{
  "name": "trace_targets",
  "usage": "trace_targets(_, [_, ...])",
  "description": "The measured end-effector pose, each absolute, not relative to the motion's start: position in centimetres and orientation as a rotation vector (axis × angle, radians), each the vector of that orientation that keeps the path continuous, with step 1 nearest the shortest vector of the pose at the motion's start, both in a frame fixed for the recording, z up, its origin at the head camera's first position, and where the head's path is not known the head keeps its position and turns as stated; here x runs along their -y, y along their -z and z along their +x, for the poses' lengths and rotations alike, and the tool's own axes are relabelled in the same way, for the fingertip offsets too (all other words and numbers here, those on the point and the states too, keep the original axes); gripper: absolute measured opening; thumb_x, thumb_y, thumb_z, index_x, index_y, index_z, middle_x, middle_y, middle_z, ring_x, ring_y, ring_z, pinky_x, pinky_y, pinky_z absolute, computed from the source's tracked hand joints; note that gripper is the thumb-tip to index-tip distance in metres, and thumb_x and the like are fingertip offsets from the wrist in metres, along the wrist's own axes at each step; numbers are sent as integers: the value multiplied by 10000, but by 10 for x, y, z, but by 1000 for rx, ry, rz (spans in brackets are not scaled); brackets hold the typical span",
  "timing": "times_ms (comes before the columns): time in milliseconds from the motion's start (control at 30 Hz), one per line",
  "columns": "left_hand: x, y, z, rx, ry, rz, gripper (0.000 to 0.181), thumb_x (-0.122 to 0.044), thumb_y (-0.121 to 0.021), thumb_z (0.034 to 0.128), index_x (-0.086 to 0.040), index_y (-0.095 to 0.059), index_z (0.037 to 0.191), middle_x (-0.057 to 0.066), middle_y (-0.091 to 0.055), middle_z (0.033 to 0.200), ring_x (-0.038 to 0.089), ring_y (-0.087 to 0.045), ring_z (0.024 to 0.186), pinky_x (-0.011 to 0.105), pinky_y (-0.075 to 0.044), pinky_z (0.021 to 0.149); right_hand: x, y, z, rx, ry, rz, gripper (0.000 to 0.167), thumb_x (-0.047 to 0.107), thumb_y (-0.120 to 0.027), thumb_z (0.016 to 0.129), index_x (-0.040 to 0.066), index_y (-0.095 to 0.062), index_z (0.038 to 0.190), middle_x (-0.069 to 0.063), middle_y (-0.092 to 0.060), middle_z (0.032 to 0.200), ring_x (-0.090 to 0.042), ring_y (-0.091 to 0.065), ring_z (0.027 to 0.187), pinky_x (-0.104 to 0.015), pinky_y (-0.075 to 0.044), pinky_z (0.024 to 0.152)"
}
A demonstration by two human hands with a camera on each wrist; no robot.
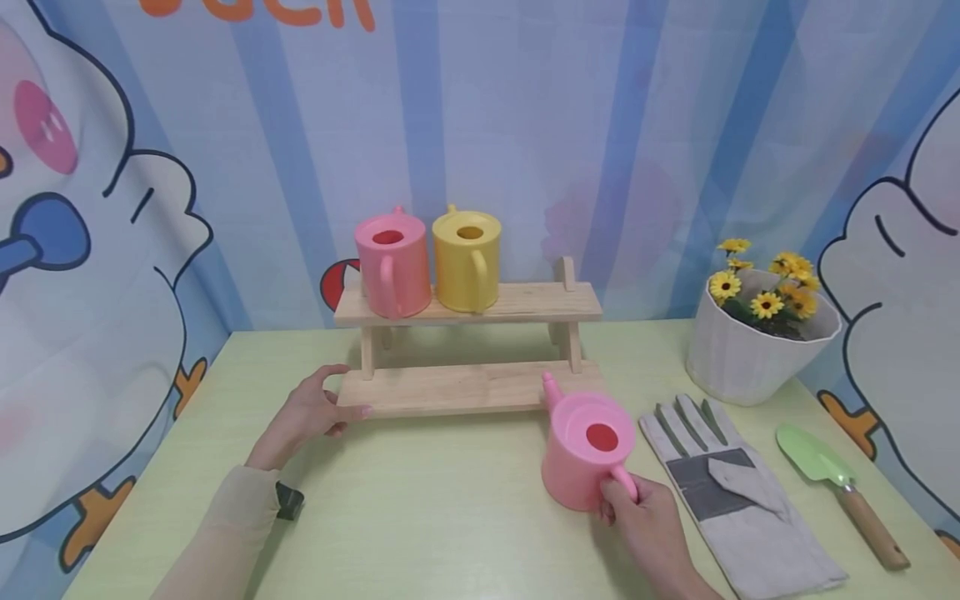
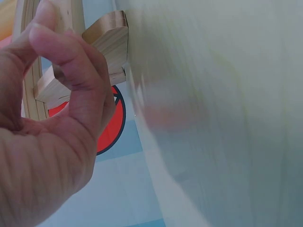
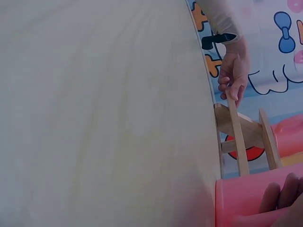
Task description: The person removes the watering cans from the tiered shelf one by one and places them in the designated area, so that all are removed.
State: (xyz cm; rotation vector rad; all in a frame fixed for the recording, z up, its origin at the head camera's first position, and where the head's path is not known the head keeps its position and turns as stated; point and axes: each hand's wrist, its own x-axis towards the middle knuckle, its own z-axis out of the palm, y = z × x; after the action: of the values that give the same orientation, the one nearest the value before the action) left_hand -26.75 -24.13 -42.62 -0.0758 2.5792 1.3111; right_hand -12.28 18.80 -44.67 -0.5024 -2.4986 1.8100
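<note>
A two-tier wooden stand (image 1: pixel 465 387) is set at the back of the table. At the left end of its lower board, my left hand (image 1: pixel 306 410) grips the wood, the thumb along the front edge. My right hand (image 1: pixel 645 521) holds a pink watering can (image 1: pixel 577 467) by its handle, in front of the stand's right end, spout toward the stand. Whether this can touches the table cannot be told. On the upper board, another pink watering can (image 1: pixel 395 267) and a yellow watering can (image 1: pixel 467 262) stand side by side, handles facing me.
To the right lie grey gardening gloves (image 1: pixel 742 500) and a green trowel (image 1: pixel 817 458) with a wooden handle. Behind them is a white pot (image 1: pixel 723 358) of yellow flowers (image 1: pixel 767 305). A blue striped cartoon curtain (image 1: pixel 510 125) hangs behind the table (image 1: pixel 420 517).
</note>
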Motion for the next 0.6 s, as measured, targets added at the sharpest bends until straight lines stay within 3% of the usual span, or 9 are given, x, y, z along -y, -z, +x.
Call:
trace_targets(167, [240,427,-269,-2590,-1291,-100,983,-290,-881,943,-50,-277,1681,70,-640,871,165,-592,647,320,-512,704,-191,448,-121,2537,-1725,-485,169,110,-706,1019,-42,-751,1079,-38,-735,867,-84,-613,780,-204,-544,705])
trace_targets(400, [240,426,-268,-2593,-1280,-109,972,-304,-878,945,-66,-285,1677,67,-639,872,170,-590,667,324,-504,725,-198,443,-116,2568,-1631,-503,322,226,-813,991,7,-651,1161,-74,-742,1090,-69,-617,953,-180,-520,784])
trace_targets(600, [241,426,-268,-2608,-1265,-90,974,-301,-878,945,-46,-285,1675,72,-650,863,162,-602,655,318,-505,716,-204,434,-111,2442,-1582,-392,403,146,-819,971,8,-583,1268,-15,-667,1141,65,-578,928,-132,-493,820])
